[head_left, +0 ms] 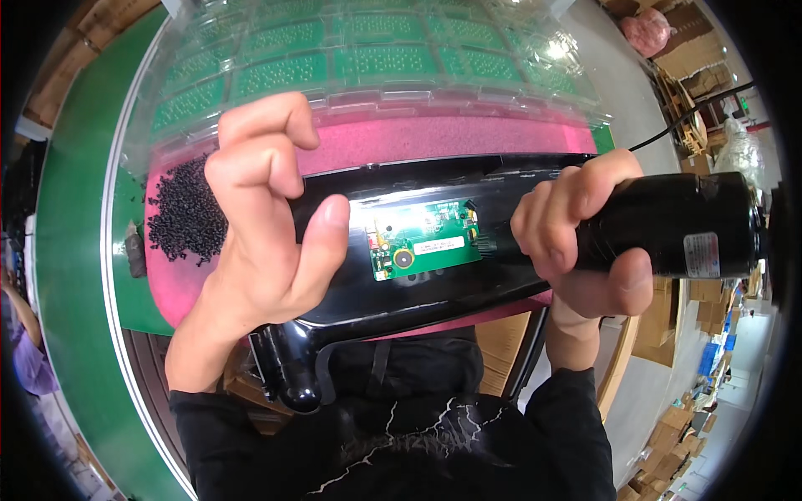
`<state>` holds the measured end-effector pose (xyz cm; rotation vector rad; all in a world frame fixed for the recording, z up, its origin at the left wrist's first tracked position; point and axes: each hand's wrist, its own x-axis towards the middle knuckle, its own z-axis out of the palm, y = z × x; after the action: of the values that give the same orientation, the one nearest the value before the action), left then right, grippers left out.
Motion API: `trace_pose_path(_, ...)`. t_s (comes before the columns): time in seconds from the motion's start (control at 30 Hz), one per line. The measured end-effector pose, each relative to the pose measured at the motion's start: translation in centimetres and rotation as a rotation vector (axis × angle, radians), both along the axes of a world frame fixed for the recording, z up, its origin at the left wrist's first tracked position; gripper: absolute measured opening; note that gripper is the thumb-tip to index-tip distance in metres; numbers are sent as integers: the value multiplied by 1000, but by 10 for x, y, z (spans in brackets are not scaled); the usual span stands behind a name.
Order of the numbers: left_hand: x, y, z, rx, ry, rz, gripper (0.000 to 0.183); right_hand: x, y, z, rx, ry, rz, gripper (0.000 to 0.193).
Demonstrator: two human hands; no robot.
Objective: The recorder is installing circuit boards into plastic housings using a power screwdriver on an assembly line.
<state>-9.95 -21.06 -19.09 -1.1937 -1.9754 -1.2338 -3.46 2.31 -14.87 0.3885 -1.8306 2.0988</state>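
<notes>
My right hand is wrapped round a black electric screwdriver, held sideways with its working end toward the middle. A green circuit board with a white label and a round component lies in a long, glossy black plastic housing. The screwdriver's end, partly hidden by my fingers, is by the board's right edge; whether it touches cannot be made out. My left hand is raised over the housing's left end, fingers bent and thumb apart, with nothing visible in it. Beside it lies a heap of small black screws.
A pink mat lies under the housing on a green table. Clear plastic trays with several compartments stand along the far side. The screwdriver's cord runs off to the right. Cardboard boxes stand beyond the table at right.
</notes>
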Motion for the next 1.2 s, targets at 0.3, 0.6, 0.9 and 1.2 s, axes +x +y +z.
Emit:
trace_pose_path(0.3,-3,-3,13,-304,-180,206,26,-2,0,1,69,-67,84,56)
trace_pose_path(0.6,-4,-10,7,-717,-253,136,22,-33,47,20,-721,-359,-122,24)
trace_pose_path(0.9,5,-8,18,-692,-246,77,14,60,119,14,-475,112,-148,33)
trace_pose_path(1.2,92,-159,8,-181,221,974,18,145,315,-132,378,51,-1744,37)
